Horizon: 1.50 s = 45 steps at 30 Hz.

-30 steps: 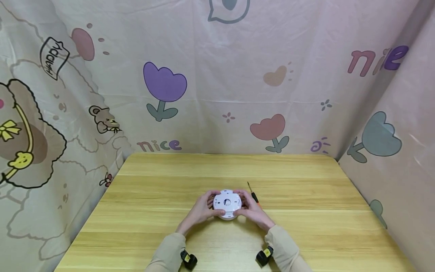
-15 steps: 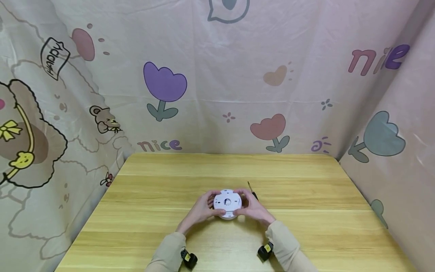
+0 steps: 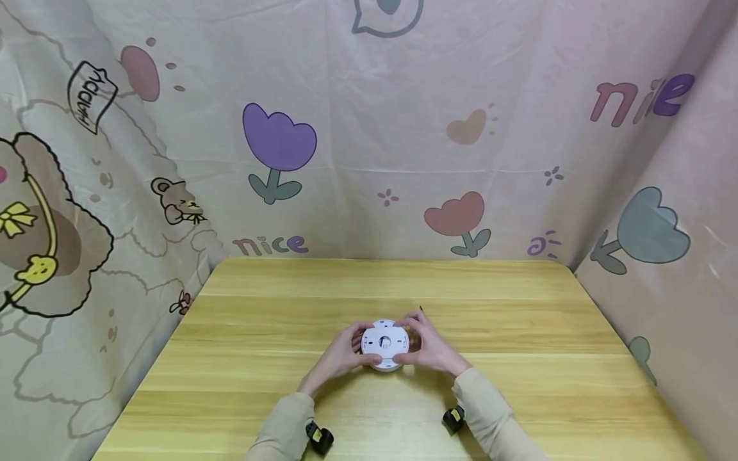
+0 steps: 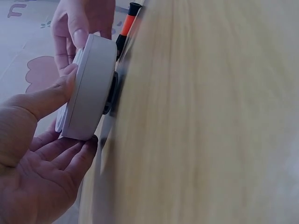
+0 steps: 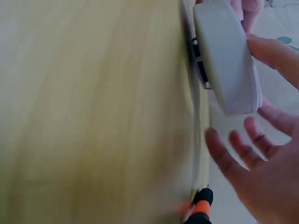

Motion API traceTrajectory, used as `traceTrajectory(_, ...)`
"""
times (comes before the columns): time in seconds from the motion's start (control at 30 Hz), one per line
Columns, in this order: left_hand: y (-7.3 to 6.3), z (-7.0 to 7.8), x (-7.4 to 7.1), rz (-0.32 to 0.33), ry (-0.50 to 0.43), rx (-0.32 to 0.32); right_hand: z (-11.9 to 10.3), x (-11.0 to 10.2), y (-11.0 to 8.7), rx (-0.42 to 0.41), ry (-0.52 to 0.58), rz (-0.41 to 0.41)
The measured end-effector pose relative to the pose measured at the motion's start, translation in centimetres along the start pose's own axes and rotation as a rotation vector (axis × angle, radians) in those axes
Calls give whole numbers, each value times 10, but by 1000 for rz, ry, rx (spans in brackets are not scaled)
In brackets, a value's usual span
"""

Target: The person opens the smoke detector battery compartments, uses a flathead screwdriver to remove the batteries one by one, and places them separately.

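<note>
A white, round smoke detector (image 3: 385, 353) is held between both hands, its slotted mounting plate facing up. Its vented underside, with dark slots, is close over the table in the right wrist view. My left hand (image 3: 341, 356) grips the left side, thumb on the plate and fingers beneath the rim. On the opposite side, my right hand (image 3: 431, 351) pinches the edge with thumb and index finger; its other fingers are spread away from the detector (image 5: 226, 60). A screwdriver with an orange and black handle (image 4: 127, 29) lies beyond, mostly hidden behind the right hand in the head view.
The wooden table (image 3: 277, 307) extends around the hands. Printed cloth (image 3: 369, 141) hangs behind it and along both sides. Each wrist wears a small black camera, such as the left one (image 3: 319, 438).
My right wrist has swung slightly outward and its fingers have spread on the far side, covering most of the screwdriver. The left hand and the smoke detector have hardly moved.
</note>
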<state>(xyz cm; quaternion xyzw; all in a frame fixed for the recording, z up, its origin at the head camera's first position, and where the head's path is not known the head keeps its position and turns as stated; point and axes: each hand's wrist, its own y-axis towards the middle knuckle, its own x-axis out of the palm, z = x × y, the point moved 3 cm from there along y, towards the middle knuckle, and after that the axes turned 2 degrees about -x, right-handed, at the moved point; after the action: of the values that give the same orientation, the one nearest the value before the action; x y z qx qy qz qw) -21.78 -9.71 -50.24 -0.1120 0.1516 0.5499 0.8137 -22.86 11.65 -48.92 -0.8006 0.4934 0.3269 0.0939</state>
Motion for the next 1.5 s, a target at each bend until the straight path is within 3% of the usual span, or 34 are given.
traceTrajectory(0.2, 0, 1, 0, 0, 9, 0, -4, -6, 3, -80, -209, 2)
traceTrajectory(0.37, 0, 1, 0, 0, 13, -3, -5, -8, 4, -118, -263, -9)
traceTrajectory(0.83, -1, 1, 0, 5, -18, 28, -3, -8, 0, -141, -263, 37)
traceTrajectory(1.2, -1, -4, 2, -14, -37, 41, 4, -13, -7, -151, -239, 127)
traceTrajectory(1.5, -2, -2, 2, -31, -20, 31, 8, -20, -12, -102, -188, 190)
